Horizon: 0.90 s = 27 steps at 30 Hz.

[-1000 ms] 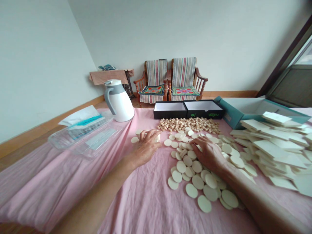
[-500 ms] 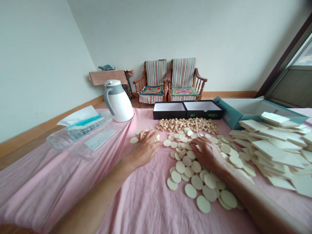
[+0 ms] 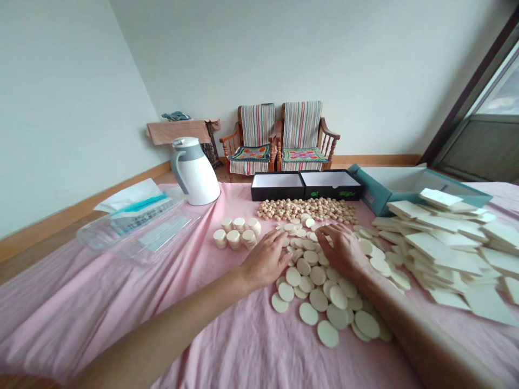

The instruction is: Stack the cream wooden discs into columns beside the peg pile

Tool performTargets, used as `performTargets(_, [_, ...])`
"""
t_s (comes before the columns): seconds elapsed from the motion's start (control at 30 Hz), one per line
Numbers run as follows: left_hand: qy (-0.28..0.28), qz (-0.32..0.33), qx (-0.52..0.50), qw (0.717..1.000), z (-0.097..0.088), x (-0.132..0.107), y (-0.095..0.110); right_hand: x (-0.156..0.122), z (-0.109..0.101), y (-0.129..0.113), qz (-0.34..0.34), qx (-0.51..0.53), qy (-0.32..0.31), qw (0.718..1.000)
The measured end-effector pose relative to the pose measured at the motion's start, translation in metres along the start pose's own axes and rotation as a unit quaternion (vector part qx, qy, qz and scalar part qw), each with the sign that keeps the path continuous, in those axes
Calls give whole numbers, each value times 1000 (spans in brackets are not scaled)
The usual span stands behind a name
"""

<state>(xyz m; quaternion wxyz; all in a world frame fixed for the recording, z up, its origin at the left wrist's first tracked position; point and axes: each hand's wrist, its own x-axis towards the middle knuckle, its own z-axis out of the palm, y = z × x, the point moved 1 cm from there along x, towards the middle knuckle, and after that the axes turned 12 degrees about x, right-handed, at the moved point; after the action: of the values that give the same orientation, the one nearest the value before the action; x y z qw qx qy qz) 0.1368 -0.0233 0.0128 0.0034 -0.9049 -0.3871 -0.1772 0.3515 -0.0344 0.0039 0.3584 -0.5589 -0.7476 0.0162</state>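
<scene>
The left hand [image 3: 265,262] lies palm down and open, fingers spread, its fingertips at the near-left edge of a loose spread of cream discs [image 3: 318,275]. The right hand [image 3: 343,251] is palm down on the far-right part of the same spread, fingers curved over the discs; whether it has hold of any cannot be told, as the fingertips are partly hidden. The step in hand looks like sorting the discs into short stacks. The discs on the pink cloth [image 3: 227,335] now call for gathering, on this reading.

Just left of the left hand stand six short disc stacks [image 3: 235,233], in two rows of three. Loose discs are many dozens, no exact count. Beyond them lies a heap of small round pellets [image 3: 308,209], likewise too many to count. To the right are dozens of flat cream tiles [image 3: 446,248], beside one teal box [image 3: 385,186]. Two black box halves [image 3: 306,186] sit behind the pellets. Further left: one white jug [image 3: 194,173], one clear plastic tray [image 3: 138,232].
</scene>
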Motion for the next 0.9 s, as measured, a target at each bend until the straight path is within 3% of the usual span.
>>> performTargets(0.23, [-68,-51,44,995,10,42,-1,2,-6,2,-3,-2,25,1000])
performTargets(0.37, [-64,-51,30,996,18,54,0,2,-6,1,38,-25,-27,999])
performTargets(0.6, [-34,15,12,999,15,29,5,-4,-2,-18,26,-33,-151,988])
performTargets(0.9, [-31,20,11,999,1,-9,14,-9,0,-40,-19,41,-212,976])
